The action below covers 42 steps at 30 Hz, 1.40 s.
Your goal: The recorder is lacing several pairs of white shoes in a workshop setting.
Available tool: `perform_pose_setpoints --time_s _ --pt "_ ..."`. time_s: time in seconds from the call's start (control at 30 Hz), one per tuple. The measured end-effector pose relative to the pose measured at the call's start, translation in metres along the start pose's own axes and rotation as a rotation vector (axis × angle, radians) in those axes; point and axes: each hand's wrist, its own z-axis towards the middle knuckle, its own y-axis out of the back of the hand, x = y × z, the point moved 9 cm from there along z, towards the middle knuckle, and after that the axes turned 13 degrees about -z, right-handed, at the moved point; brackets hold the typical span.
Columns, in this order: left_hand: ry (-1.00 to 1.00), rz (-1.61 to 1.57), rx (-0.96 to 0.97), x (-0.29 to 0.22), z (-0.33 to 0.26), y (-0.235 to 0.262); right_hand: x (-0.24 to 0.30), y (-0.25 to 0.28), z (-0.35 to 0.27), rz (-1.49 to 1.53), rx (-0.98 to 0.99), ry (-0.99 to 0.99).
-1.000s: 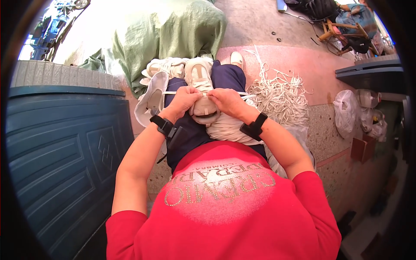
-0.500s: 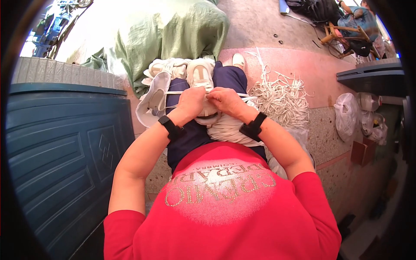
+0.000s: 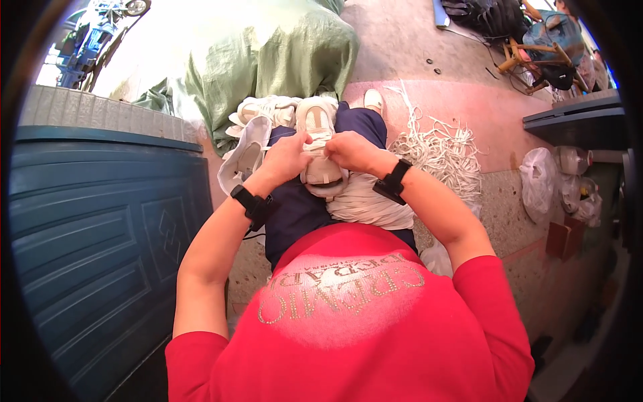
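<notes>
A pale beige-and-white sneaker (image 3: 317, 120) lies across my lap, its toe pointing away from me. My left hand (image 3: 288, 159) closes on the sneaker's left side by the lacing. Opposite it, my right hand (image 3: 355, 151) grips the right side, thumb and fingers bent in over the laces (image 3: 320, 136). My fingers hide part of the lacing, and whether they also pinch a lace end is unclear. Just left of the sneaker sits another white shoe piece (image 3: 246, 154), opening upward. Under my right wrist, a thick bundle of white laces (image 3: 372, 204) rests on my lap.
More pale shoes (image 3: 268, 107) lie beyond my left knee, against a green-covered pile (image 3: 281, 53). A tangled heap of white laces (image 3: 442, 157) spreads on the floor at right. A blue panelled door (image 3: 107, 248) stands left; plastic bags (image 3: 538, 181) lie right.
My hands have moved slightly apart, from meeting over the laces to the sneaker's two sides. Lace ends that stretched out left and right no longer show.
</notes>
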Motion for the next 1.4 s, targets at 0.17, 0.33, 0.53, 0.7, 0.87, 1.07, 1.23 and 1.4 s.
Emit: perform_pose_setpoints --time_s 0.17,0.33,0.53,0.7,0.87,1.07,1.23,1.4 --pt "-0.041 -0.116 0.024 -0.008 -0.001 -0.022 -0.003 0.057 -0.038 0.821 0.135 -0.527" --pt "-0.064 0.181 -0.020 -0.027 0.007 -0.032 -0.008 0.056 -0.031 0.955 -0.075 -0.539" --pt "-0.058 -0.055 -0.167 -0.006 -0.008 -0.009 -0.025 0.022 -0.032 0.717 -0.084 -0.537" --pt "-0.157 -0.111 -0.177 -0.029 -0.025 -0.008 -0.035 0.011 -0.031 0.602 -0.155 -0.552" --pt "-0.345 -0.013 -0.091 -0.049 -0.056 -0.027 -0.028 -0.008 -0.026 0.381 -0.086 -0.507" --pt "-0.330 -0.067 -0.226 -0.045 -0.063 -0.013 -0.006 0.002 -0.020 -0.014 -0.137 -0.430" --pt "-0.323 -0.094 -0.236 -0.045 -0.064 -0.014 0.000 -0.001 -0.017 -0.099 -0.095 -0.426" --pt "-0.380 -0.075 -0.254 -0.051 -0.065 -0.017 -0.007 -0.007 -0.013 0.092 -0.121 -0.466"
